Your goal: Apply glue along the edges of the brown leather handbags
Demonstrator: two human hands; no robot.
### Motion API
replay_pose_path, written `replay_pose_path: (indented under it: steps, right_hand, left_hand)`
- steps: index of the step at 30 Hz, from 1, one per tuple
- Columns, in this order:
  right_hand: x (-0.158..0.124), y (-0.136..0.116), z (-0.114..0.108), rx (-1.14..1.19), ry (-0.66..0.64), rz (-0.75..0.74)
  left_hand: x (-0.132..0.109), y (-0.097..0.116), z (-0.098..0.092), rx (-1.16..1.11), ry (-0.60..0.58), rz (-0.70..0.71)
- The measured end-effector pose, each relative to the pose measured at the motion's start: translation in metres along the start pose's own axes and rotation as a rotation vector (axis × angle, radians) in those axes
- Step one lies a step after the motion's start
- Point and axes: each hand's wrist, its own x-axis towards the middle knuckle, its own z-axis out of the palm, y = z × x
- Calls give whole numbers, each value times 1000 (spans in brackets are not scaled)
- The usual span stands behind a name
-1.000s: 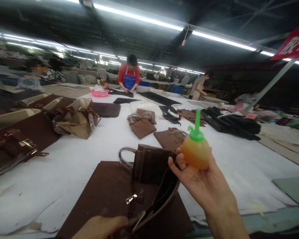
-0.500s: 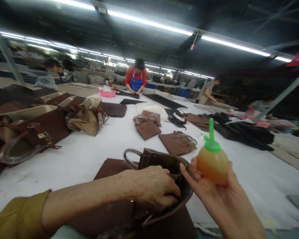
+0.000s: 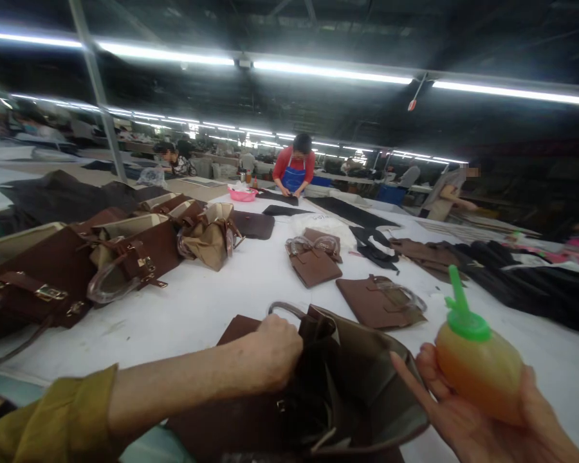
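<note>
My left hand [image 3: 275, 350] is closed in a fist on the near edge of an open dark brown leather bag [image 3: 361, 379] that lies in front of me on a brown leather sheet [image 3: 236, 331]. My right hand [image 3: 477, 424] is at the lower right, palm up, cradling a round orange squeeze bottle [image 3: 480, 370] with a green cap and nozzle. Its fingers curl under the bottle, which sits just right of the bag's mouth. A clear plastic-wrapped handle [image 3: 284, 308] arches up behind my left fist.
Brown bags [image 3: 125, 257] line the left of the white table [image 3: 197, 302]. Flat brown bag pieces [image 3: 313, 260] lie mid-table and black leather [image 3: 525, 283] at the right. A person in a red top and blue apron [image 3: 294, 170] works at the far end; others stand beyond.
My view has swung left and down. My left hand has moved from inside the bag's mouth to grip its left edge. The bottle now sits lower and further right in my right hand.
</note>
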Motion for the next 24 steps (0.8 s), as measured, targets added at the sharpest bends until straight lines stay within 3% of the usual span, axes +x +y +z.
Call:
replay_pose_path:
  steps: [4,8,10,13,15,17,19,22,24]
  right_hand:
    - [-1,0,-3,-16,-16,0]
    - [-5,3,4,21,81,45]
    - [-6,4,7,41,45,54]
    - [-5,6,9,67,-45,66]
    - [-5,7,9,84,-57,74]
    - [-5,8,9,97,-59,78]
    - [-6,10,12,105,-57,87]
    - [-7,11,15,114,-45,87]
    - [-7,10,17,111,-43,79]
  left_hand:
    - [-20,-24,16,-189,28,-223]
    - [-22,-28,36,-317,166,-361]
    - [-23,-29,43,-374,189,-404]
    - [-33,-31,40,-497,217,-433]
    - [-45,-28,25,-637,327,-442]
    - [-56,-18,2,-836,489,-336]
    - [-60,-1,-23,-1017,548,-57]
    - [-45,26,-50,-1012,411,437]
    - [-26,38,-57,-875,277,632]
